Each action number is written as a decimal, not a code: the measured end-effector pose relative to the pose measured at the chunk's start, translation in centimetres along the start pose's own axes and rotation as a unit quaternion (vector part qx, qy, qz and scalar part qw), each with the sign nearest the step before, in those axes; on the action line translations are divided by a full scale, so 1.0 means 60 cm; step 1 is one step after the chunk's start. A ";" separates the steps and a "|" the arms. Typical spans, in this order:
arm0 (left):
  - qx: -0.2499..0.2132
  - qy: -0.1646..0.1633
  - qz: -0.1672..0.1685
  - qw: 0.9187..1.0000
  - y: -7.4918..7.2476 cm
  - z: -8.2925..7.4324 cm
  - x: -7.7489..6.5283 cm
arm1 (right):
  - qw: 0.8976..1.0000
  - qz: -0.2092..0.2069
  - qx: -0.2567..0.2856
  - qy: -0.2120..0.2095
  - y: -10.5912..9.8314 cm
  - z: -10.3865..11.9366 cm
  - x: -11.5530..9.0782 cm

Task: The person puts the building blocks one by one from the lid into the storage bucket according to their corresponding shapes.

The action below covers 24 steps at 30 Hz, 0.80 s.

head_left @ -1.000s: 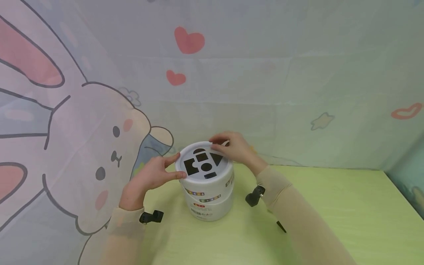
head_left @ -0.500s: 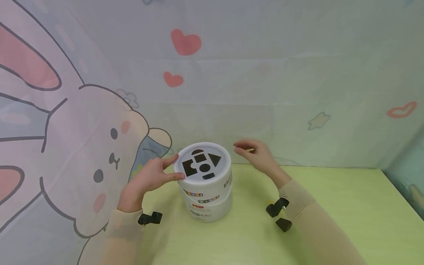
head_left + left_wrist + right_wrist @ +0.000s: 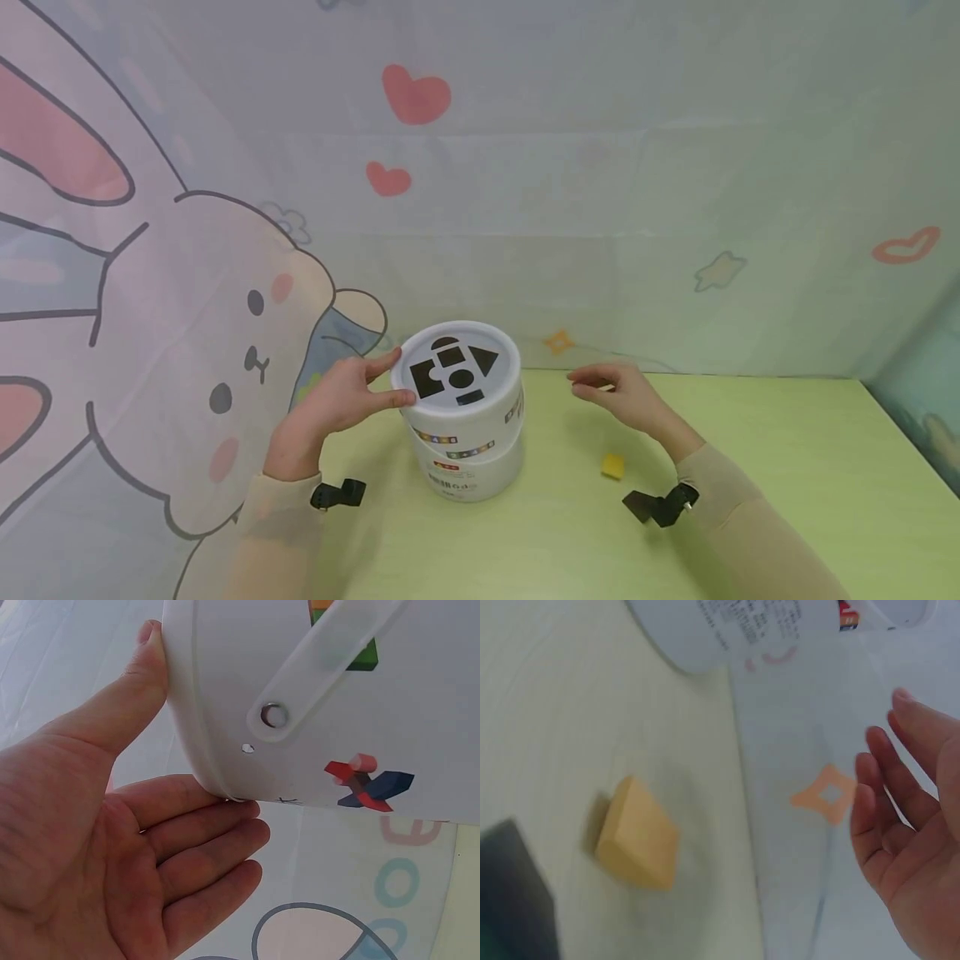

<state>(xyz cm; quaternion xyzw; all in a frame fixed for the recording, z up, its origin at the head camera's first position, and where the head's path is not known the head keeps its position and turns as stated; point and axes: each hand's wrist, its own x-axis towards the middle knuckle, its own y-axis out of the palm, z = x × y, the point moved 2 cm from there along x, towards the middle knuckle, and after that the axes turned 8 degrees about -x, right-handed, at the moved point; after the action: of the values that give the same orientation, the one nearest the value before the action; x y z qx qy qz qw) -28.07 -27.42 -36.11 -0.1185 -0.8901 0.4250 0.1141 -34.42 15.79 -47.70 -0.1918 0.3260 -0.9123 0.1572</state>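
A white bucket [image 3: 472, 467] stands upright on the table. Its lid [image 3: 491, 392] has several dark shaped holes, among them a triangle, a circle and a notched square. My left hand [image 3: 343, 400] steadies the bucket at the left rim; thumb and index finger touch it, spread apart, while the other fingers extend beside its wall in the left wrist view. Right of the bucket, my right hand [image 3: 626, 398] hovers with loosely bent fingers and nothing between them. A small yellow block [image 3: 612, 467] lies on the table below that hand, apart from it; the right wrist view shows the block [image 3: 641, 840] close up.
A cloth backdrop [image 3: 525, 192] with a rabbit and hearts hangs behind the pale green table [image 3: 787, 467]. The bucket carries a translucent handle [image 3: 322, 671] on its side. Black wrist cameras sit on both wrists.
My right hand has left the lid's far right edge and moved right and down, uncovering the triangular hole and the yellow block. My left hand has stayed at the rim.
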 end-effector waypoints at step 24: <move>-0.013 -0.002 -0.002 1.000 0.001 0.001 -0.001 | 0.984 0.173 0.035 0.010 0.009 -0.112 -0.104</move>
<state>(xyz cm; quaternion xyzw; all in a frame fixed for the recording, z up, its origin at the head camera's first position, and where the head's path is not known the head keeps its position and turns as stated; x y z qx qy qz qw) -28.02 -27.45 -36.24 -0.1173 -0.8959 0.4138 0.1116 -31.90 21.56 -54.36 -0.1179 0.3239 -0.8840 0.3158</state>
